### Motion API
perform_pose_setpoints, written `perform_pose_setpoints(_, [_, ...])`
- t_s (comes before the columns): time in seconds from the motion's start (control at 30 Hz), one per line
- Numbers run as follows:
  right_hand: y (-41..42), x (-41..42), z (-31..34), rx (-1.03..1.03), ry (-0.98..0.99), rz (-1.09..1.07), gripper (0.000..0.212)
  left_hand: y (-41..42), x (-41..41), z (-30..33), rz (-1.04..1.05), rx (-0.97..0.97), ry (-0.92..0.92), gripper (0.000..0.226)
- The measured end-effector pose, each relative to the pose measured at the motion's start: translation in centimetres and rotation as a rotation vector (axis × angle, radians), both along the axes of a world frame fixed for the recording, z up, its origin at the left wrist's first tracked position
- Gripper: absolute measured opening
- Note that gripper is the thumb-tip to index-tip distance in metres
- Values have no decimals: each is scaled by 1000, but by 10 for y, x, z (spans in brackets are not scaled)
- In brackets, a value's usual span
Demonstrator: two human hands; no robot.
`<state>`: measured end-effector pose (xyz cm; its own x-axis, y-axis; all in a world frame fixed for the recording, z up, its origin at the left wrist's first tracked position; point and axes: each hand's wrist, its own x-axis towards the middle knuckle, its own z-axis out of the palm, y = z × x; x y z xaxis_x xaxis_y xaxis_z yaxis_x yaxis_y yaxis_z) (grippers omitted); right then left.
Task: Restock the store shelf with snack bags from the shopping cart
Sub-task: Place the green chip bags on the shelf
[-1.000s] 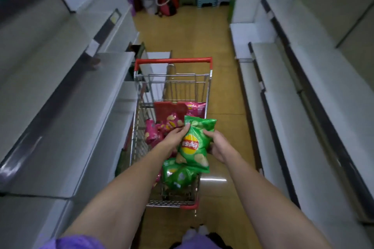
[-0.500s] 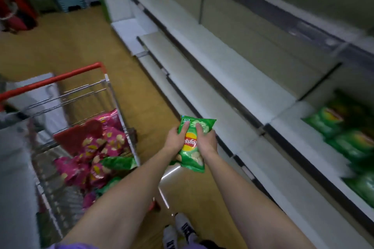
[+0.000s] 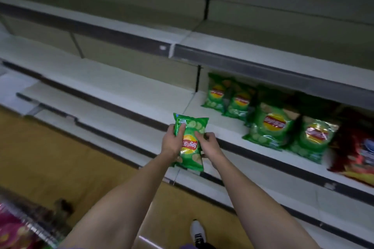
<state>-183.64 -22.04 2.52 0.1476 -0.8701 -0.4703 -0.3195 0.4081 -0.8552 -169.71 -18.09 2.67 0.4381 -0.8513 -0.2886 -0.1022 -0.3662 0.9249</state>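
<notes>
Both hands were closed on one green snack bag (image 3: 190, 143), held upright in the air in front of the shelf edge (image 3: 125, 111). The left hand (image 3: 173, 141) gripped the bag's left side, thumb laid across the upper front panel. The right hand (image 3: 208, 145) gripped the right side, fingers (image 3: 199, 137) curled over the front near the logo. The bag's bottom hung free below both hands, above the lowest shelf board.

Beyond and to the right of the grip, four green snack bags (image 3: 269, 125) of the same kind stood on the shelf in a row, leaning back. Further right of these lay red bags (image 3: 356, 149), blurred. Behind and to the left of the hands, the shopping cart (image 3: 30, 222) showed at the frame corner, with pink bags (image 3: 12, 232) inside. One white shoe (image 3: 197, 230) stood on the floor below the right forearm.
</notes>
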Motion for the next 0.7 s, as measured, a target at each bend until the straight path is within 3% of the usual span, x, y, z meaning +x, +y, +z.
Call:
perform_pose_setpoints(0.07, [-25,-31,-3,5,-6,-24,44,-32,-21,1,-65,9,41,67])
perform_pose_setpoints(0.13, [-49,-58,-6,4,-7,-61,35,-57,-44,7,-152,45,123,45])
perform_pose_setpoints(0.2, [-73,-81,-10,-43,13,-106,32,-84,-64,3,-245,98,147,38])
perform_pose_setpoints(0.37, [-114,-117,-25,-104,71,-167,40,-134,-107,-6,-339,132,120,39])
perform_pose_setpoints(0.57, [-155,-121,-16,-160,151,-257,56,-188,-128,-3,-309,91,130,60])
perform_pose_setpoints(0.7, [-172,-117,-20,-134,299,-203,51,-208,-128,-23,-315,182,-270,68])
